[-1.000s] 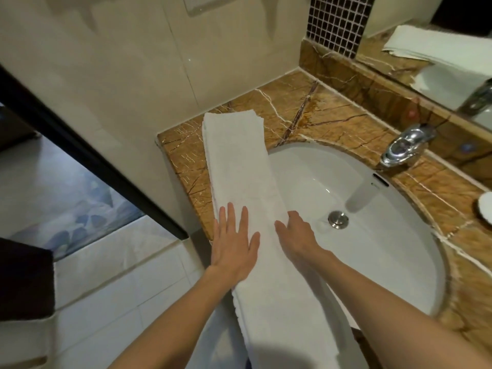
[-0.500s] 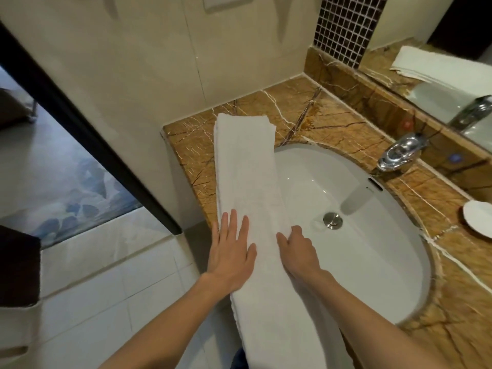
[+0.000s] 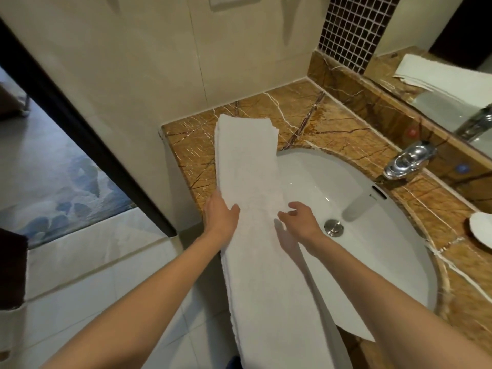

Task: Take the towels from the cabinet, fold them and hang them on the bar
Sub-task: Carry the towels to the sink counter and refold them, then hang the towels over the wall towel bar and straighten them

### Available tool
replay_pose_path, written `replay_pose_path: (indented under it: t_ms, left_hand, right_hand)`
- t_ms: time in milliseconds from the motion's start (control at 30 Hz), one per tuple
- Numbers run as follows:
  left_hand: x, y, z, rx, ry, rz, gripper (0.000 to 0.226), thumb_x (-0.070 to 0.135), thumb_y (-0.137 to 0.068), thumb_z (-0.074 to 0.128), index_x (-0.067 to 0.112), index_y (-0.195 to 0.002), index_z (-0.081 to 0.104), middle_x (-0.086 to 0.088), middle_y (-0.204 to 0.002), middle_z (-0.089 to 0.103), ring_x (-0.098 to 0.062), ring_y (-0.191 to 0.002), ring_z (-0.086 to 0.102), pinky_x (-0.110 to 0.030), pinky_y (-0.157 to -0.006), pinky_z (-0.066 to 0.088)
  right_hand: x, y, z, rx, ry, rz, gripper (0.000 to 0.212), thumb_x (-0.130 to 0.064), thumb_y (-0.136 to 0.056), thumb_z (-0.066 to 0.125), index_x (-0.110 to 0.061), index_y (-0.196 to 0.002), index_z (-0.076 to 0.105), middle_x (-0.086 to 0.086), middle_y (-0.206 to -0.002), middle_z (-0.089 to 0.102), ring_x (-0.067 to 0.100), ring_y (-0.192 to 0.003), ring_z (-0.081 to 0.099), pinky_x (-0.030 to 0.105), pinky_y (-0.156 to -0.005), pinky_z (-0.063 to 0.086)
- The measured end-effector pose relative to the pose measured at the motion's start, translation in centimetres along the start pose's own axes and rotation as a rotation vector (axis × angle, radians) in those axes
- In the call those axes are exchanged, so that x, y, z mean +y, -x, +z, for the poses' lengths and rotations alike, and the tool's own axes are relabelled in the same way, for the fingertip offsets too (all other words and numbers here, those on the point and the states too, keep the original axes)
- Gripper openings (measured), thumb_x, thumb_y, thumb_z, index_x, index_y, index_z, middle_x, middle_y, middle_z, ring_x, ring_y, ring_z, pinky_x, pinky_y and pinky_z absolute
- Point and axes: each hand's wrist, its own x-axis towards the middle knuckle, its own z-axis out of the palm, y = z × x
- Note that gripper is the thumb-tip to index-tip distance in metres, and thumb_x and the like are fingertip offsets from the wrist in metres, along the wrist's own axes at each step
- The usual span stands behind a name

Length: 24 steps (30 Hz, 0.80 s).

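White towel, folded to a long strip: long axis runs from worktop back-left corner toward the person, overhanging front edge. Left hand grips its left edge; right hand, fingers loosely curled, at its right edge.

The left hand's fingers are hidden under the towel's edge, and the towel's near end runs off the bottom edge.

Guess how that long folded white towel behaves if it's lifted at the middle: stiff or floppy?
Probably floppy: the towel already follows the counter edge and sags toward the floor. Both ends would likely droop. The stacked layers at its far end may slide apart. The left hand grips one edge; the right hand hovers.
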Motion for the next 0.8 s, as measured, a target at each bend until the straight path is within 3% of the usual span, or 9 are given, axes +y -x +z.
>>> replay_pose_path:
  t_ms: [100, 167, 233, 333, 467, 567, 633, 700, 800]
  left_hand:
    - [0.7, -1.2, -0.5, -0.08, 0.261, -0.205, 0.038, 0.015, -0.086, 0.067, 0.002, -0.118, 0.051, -0.007, -0.11, 0.062, -0.019, -0.088, 0.061, -0.023, -0.064, 0.053]
    - [1.0, -1.4, -0.6, -0.183, 0.361, -0.299, 0.036, 0.015, -0.086, 0.068, 0.003, -0.118, 0.055, -0.009, -0.107, 0.064, -0.017, -0.081, 0.062, -0.021, -0.056, 0.051]
    - [0.9, -1.8, -0.7, -0.188, 0.373, -0.289, 0.034, 0.012, -0.088, 0.065, 0.005, -0.119, 0.053, -0.01, -0.108, 0.063, -0.019, -0.085, 0.062, -0.023, -0.058, 0.051]
    - [1.3, -1.9, -0.9, -0.218, 0.402, -0.276, 0.023, 0.011, -0.093, 0.055, 0.004, -0.114, 0.056, -0.012, -0.106, 0.067, -0.021, -0.086, 0.066, -0.027, -0.062, 0.055]
    - [2.6, -1.3, -1.4, -0.301, 0.607, -0.275, 0.019, 0.013, -0.098, 0.048, 0.013, -0.115, 0.056, -0.002, -0.101, 0.067, -0.019, -0.092, 0.066, -0.029, -0.067, 0.057]
    - [4.1, -0.2, -1.9, -0.36, 0.791, -0.263, 0.023, 0.013, -0.098, 0.047, 0.02, -0.117, 0.058, 0.0, -0.105, 0.069, -0.019, -0.097, 0.067, -0.031, -0.073, 0.057]
    - [5.7, 0.5, -2.3, -0.409, 0.898, -0.257, 0.028, 0.011, -0.099, 0.046, 0.017, -0.125, 0.056, -0.006, -0.113, 0.068, -0.024, -0.102, 0.066, -0.037, -0.083, 0.055]
    - [7.5, 1.2, -2.7, -0.458, 0.965, -0.241, 0.031, 0.012, -0.1, 0.044, 0.018, -0.128, 0.053, -0.009, -0.12, 0.066, -0.027, -0.106, 0.065, -0.041, -0.086, 0.054]
    - [10.4, 2.6, -3.7, -0.529, 1.037, -0.213, 0.032, 0.015, -0.1, 0.041, 0.024, -0.129, 0.051, -0.009, -0.122, 0.065, -0.027, -0.106, 0.065, -0.041, -0.081, 0.055]
  right_hand:
    - [0.0, -0.7, 0.3, -0.001, -0.06, 0.048, 0.058, -0.023, -0.089, 0.062, -0.008, -0.14, 0.039, 0.016, -0.13, 0.054, 0.033, -0.116, 0.056, 0.045, -0.102, 0.044]
    - [0.1, -1.2, 0.6, 0.005, -0.093, 0.082, 0.057, -0.024, -0.089, 0.061, -0.006, -0.139, 0.04, 0.015, -0.129, 0.055, 0.032, -0.115, 0.057, 0.044, -0.102, 0.045]
    - [0.1, -1.5, 0.8, -0.001, -0.117, 0.105, 0.045, -0.023, -0.088, 0.06, -0.007, -0.129, 0.05, 0.015, -0.117, 0.06, 0.031, -0.106, 0.06, 0.04, -0.095, 0.049]
    - [0.0, -1.7, 0.7, -0.011, -0.104, 0.074, 0.007, -0.018, -0.086, 0.057, -0.011, -0.083, 0.057, 0.013, -0.079, 0.055, 0.025, -0.073, 0.053, 0.034, -0.068, 0.041]
    - [-0.6, -1.4, 0.3, 0.0, -0.115, 0.071, 0.03, -0.017, -0.084, 0.052, -0.018, -0.058, 0.036, 0.002, -0.06, 0.038, 0.021, -0.061, 0.037, 0.032, -0.061, 0.03]
    - [-1.0, -0.7, -0.5, -0.003, -0.095, 0.064, 0.034, -0.025, -0.091, 0.047, -0.017, -0.059, 0.038, 0.005, -0.064, 0.039, 0.024, -0.061, 0.038, 0.031, -0.065, 0.03]
    - [-1.6, -0.3, -1.4, -0.002, -0.134, 0.074, 0.04, -0.036, -0.097, 0.039, -0.005, -0.081, 0.059, 0.012, -0.082, 0.057, 0.028, -0.074, 0.054, 0.033, -0.071, 0.036]
    - [-2.6, 0.0, -2.5, -0.013, -0.199, 0.124, 0.052, -0.046, -0.1, 0.029, -0.005, -0.103, 0.06, 0.008, -0.096, 0.065, 0.023, -0.084, 0.06, 0.033, -0.076, 0.042]
    - [-4.4, 1.0, -4.4, -0.083, -0.375, 0.147, 0.065, -0.056, -0.098, 0.024, -0.006, -0.108, 0.064, 0.009, -0.094, 0.073, 0.028, -0.088, 0.067, 0.039, -0.082, 0.052]
